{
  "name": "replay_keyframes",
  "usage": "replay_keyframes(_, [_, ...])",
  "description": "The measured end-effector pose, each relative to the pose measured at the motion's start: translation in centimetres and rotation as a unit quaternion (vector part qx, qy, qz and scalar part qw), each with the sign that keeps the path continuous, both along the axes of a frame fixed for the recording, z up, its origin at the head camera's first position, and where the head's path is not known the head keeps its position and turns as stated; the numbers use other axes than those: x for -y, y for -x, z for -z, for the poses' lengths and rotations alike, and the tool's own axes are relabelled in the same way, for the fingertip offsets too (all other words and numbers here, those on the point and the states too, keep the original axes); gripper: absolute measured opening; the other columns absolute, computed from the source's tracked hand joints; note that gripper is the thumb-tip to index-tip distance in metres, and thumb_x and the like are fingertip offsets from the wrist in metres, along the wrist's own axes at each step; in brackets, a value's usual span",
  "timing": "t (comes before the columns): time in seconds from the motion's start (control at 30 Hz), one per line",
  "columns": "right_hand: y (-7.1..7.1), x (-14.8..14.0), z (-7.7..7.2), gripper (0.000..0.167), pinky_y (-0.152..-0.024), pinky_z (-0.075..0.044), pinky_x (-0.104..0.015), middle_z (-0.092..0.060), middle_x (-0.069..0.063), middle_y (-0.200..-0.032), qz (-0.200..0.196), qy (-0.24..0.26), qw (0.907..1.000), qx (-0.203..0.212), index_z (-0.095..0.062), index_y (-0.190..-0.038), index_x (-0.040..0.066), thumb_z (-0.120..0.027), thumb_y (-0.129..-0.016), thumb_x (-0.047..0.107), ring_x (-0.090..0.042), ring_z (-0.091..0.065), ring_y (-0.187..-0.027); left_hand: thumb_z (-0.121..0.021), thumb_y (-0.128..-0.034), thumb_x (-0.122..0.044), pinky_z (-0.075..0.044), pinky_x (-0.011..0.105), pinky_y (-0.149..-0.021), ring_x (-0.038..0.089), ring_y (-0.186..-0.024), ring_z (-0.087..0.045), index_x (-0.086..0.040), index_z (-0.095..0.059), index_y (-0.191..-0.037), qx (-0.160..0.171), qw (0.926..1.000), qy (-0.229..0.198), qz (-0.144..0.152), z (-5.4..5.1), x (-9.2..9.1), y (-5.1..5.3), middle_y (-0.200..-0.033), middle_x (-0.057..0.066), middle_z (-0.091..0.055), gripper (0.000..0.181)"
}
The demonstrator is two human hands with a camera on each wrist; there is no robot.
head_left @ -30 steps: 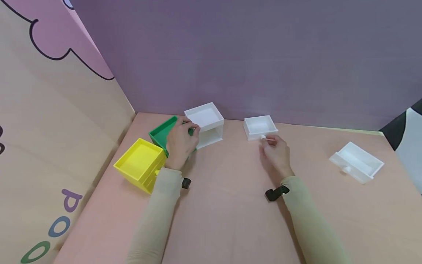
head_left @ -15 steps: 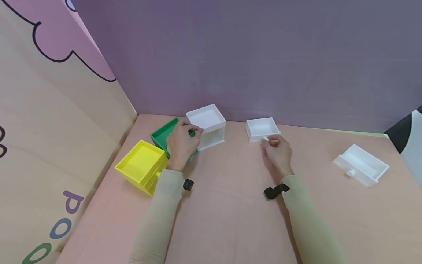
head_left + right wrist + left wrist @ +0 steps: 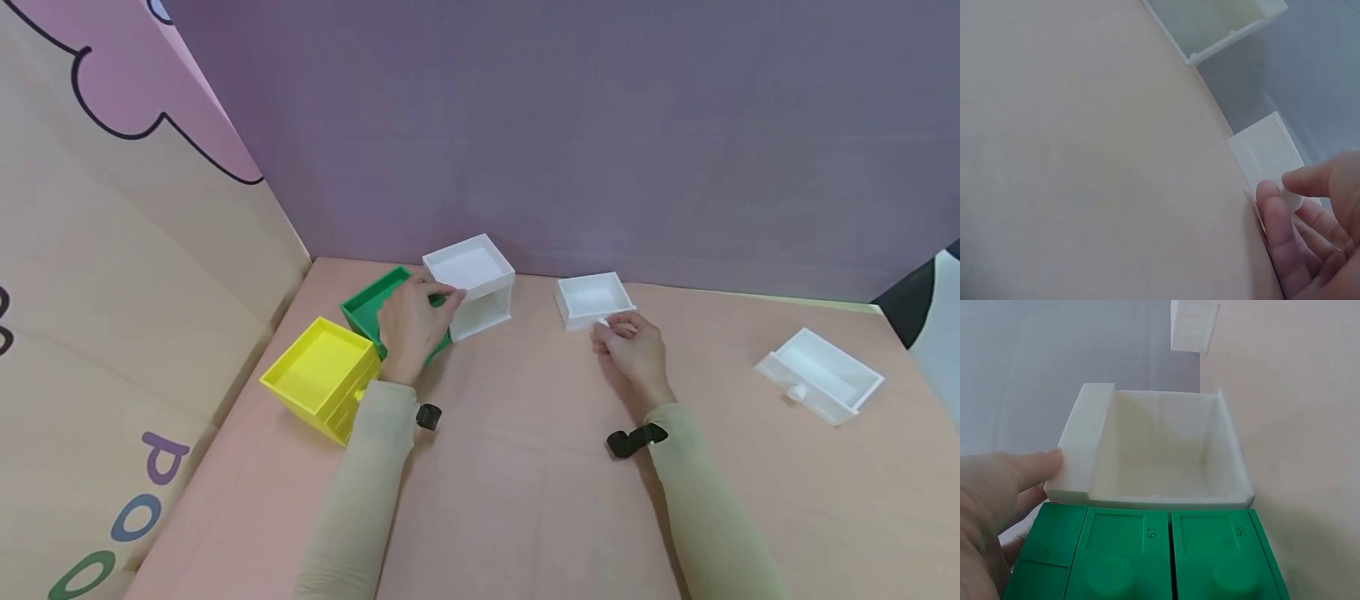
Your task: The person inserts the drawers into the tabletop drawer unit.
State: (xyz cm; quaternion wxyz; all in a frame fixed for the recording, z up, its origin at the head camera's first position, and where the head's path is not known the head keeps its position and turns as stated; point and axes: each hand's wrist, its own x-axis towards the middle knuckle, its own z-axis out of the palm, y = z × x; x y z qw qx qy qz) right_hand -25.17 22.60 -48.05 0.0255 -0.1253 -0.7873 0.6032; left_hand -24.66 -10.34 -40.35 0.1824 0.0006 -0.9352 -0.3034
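My right hand pinches the small round knob of a white drawer by the back wall. The right wrist view shows thumb and fingertips around that knob, before the drawer's flat front. On the left, my left hand holds the upper front edge of a white cabinet. In the left wrist view the cabinet's bay is hollow, with fingertips at its edge. Beside it stands a green drawer cabinet with two knobbed fronts, partly hidden by the left hand in the head view.
A yellow drawer cabinet stands front left of the green one. Another white drawer lies at the far right, its knob facing the person. A grey-purple wall closes the back of the pink tabletop.
The right hand, with the white drawer by its knob, has shifted slightly toward the person. The left hand stays at the white cabinet.
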Motion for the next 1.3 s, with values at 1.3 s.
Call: replay_keyframes(1.3, [-3.9, 4.7, 0.3, 0.028, -0.081, -0.058, -0.016, -0.079, 0.003, -0.094, -0.094, 0.036, 0.9948, 0.015, -0.071, -0.114, -0.001, -0.081, -0.092, 0.013, -0.002, -0.071, -0.087, -0.074, -0.1007, -0.04, -0.054, 0.036, -0.065, 0.021, -0.086, -0.069, -0.02, -0.086, -0.109, 0.005, 0.9996, 0.003, 0.028, 0.2, -0.1, -0.1, -0.104, 0.0, -0.074, 0.025])
